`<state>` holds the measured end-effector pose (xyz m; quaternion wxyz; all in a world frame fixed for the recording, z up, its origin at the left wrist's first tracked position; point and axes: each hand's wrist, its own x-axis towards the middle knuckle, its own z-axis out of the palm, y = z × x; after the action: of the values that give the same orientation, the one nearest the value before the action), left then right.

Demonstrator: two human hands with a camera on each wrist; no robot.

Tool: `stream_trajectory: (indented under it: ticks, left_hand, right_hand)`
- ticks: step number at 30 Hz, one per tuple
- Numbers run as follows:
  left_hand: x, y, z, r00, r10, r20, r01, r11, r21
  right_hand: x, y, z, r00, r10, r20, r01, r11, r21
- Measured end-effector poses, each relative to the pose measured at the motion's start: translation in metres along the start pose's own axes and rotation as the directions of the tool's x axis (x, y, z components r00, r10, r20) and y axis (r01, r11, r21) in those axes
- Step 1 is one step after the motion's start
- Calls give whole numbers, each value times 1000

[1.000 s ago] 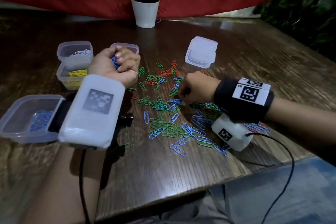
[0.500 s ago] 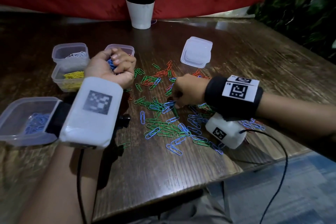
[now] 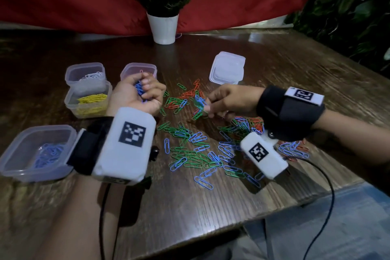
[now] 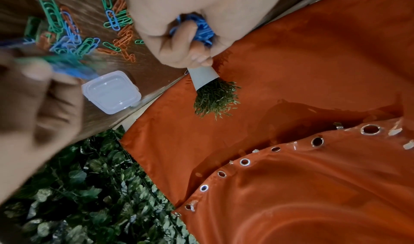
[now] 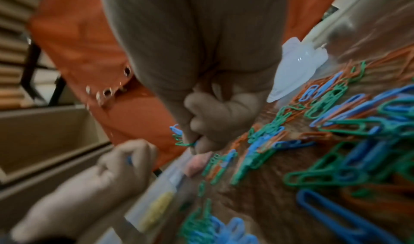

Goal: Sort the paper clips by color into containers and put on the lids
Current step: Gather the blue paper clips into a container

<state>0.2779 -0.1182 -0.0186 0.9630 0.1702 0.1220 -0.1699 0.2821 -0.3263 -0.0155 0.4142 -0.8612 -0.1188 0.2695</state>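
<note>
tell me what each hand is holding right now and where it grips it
The left hand cups a bunch of blue paper clips in its curled fingers. The right hand pinches a few blue and green clips at its fingertips.

No actual words, brands or numbers to read anywhere here. Only signs are the black-and-white square code markers: one on the white box on the left wrist [image 3: 132, 137], two on the right wrist gear [image 3: 257, 152], none decodable by eye

Blue, green and orange paper clips [image 3: 196, 150] lay scattered mid-table. Clear containers [image 3: 38, 152] at left held sorted blue, yellow and white clips. Stacked lids [image 3: 228, 68] sat beyond.
</note>
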Motion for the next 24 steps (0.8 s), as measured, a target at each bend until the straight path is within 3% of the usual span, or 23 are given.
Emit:
stream_trajectory:
  ticks: [3, 6, 8, 16, 22, 24]
  left_hand:
    - [0, -10, 6, 998, -54, -29, 61, 941, 333]
    - [-6, -24, 14, 999, 17, -41, 16, 725, 689]
    - [-8, -31, 16, 997, 75, -7, -39, 607, 794]
    - [-9, -39, 16, 975, 221, 34, -145, 508, 849]
    - [-8, -41, 10, 924, 359, 128, -263, 358, 896]
    - [-8, -41, 11, 922, 364, 129, -262, 345, 901]
  right_hand:
    - [-2, -11, -7, 998, -54, 13, 52, 989, 140]
    - [-3, -23, -13, 995, -101, 12, 97, 977, 188]
    - [-5, -28, -14, 995, -101, -5, 100, 972, 214]
    - [-8, -28, -4, 995, -78, -65, 92, 964, 250]
    - [-8, -27, 0, 987, -34, -154, 88, 931, 356]
    - [-7, -27, 1, 980, -14, -199, 89, 925, 370]
